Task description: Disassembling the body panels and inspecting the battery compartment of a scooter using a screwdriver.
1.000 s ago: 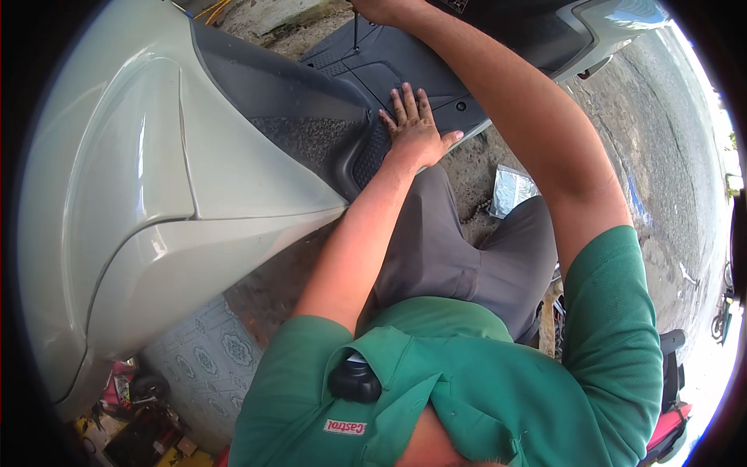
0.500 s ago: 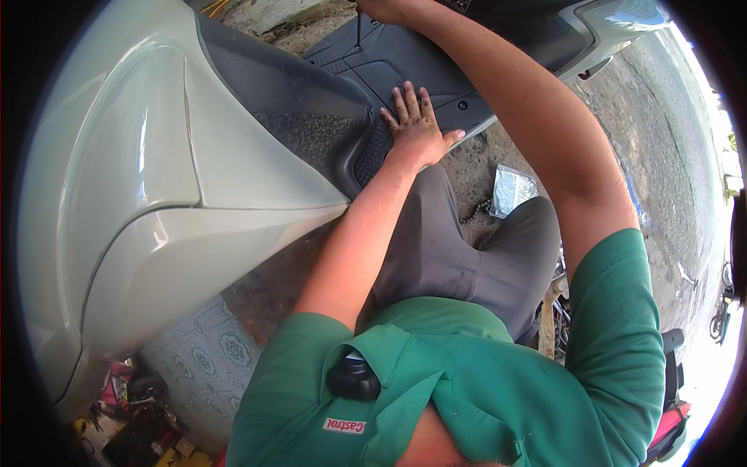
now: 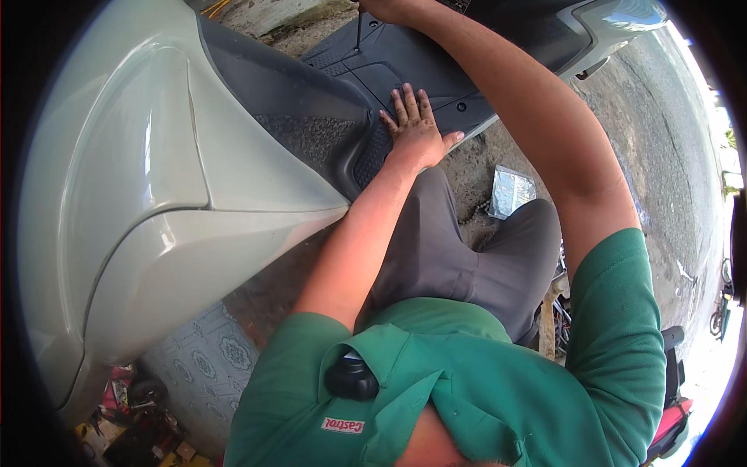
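Note:
My left hand (image 3: 415, 131) lies flat with spread fingers on the black ribbed footboard (image 3: 443, 103) of a scooter. At the upper edge of the picture my right hand (image 3: 387, 9) is closed round what looks like a screwdriver (image 3: 359, 33). Its handle is hidden by the hand. The thin dark shaft points down, its tip meeting the footboard near the far side. Dark round fasteners dot the footboard, one of them just right of my left fingers. The scooter's pale grey-green front panel (image 3: 148, 156) fills the left side.
A silvery packet (image 3: 512, 191) lies on the dirt ground beside my knee. Patterned tiles (image 3: 206, 350) show at lower left, with assorted red and black items (image 3: 128, 397) next to them. Paved road (image 3: 661, 156) stretches along the right.
Both hands keep nearly the same places, the left still pressed flat and the right still gripping the screwdriver. The view has shifted very slightly.

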A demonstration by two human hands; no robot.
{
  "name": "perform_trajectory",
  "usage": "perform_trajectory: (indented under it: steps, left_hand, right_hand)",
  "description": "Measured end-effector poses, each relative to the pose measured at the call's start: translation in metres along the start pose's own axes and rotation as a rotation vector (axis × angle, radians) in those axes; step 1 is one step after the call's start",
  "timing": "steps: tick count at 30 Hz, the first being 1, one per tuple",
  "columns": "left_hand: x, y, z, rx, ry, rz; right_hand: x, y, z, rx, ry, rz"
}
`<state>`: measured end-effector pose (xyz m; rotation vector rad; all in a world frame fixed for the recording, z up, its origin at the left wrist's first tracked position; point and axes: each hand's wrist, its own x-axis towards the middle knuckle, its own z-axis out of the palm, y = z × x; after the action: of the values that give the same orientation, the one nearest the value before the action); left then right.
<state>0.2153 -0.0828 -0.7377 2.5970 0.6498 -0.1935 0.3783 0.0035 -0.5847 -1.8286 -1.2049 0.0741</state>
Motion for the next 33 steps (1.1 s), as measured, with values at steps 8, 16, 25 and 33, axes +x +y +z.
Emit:
perform_trajectory:
  steps: [8,16,25,33]
  left_hand:
    - [-0.003,-0.003,-0.001,0.006,0.0,-0.006]
    - [0.001,0.013,-0.005,-0.09,0.066,0.018]
    - [0.122,-0.029,-0.085,-1.054,1.279,0.022]
    - [0.143,-0.046,-0.099,-0.92,1.342,-0.039]
  right_hand:
    - [0.002,0.002,0.01,0.018,-0.011,0.001]
    - [0.034,0.016,0.014,-0.135,-0.128,-0.028]
    - [0.03,-0.007,0.031,-0.048,0.051,0.155]
    - [0.0,-0.037,-0.004,0.16,0.041,-0.171]
